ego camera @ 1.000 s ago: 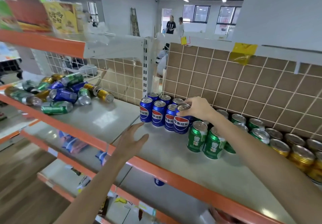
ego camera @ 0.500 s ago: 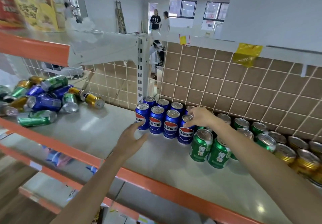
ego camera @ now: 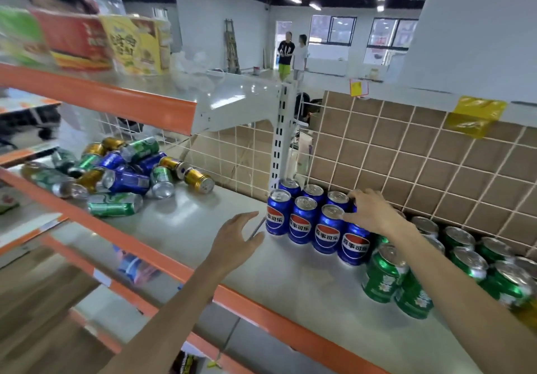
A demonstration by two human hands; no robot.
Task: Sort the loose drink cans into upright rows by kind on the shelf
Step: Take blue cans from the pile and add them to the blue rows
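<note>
Far left on the shelf [ego camera: 180, 228]: loose cans [ego camera: 125, 176], a mixed heap of blue, green and gold, most lying on their sides, some stacked on others. Judged rigid but thin-walled and easily dented, with smooth, rather slippery sides; round, so liable to roll once freed from the heap. Whether full or empty cannot be told. Best grip judged to be around the middle of the body, or over the top rim once upright.

Left of centre: left hand [ego camera: 235, 238], fingers spread and relaxed, holding nothing, hovering above the bare shelf between the heap and the sorted cans. Heap well apart from it, to its left.

Centre: blue cans [ego camera: 302, 222], upright, in two rows against the wire-grid back, the nearest just beside the left hand's fingertips.

Right of centre: right hand [ego camera: 369, 212], fingers curled over the top of the front blue can [ego camera: 353, 245] at the right end of the row, gripping it by the rim.

Right: green cans [ego camera: 412, 283], upright in rows, just beside the blue, under the right forearm.

Far right edge: gold cans [ego camera: 527, 312], barely in view.
</note>
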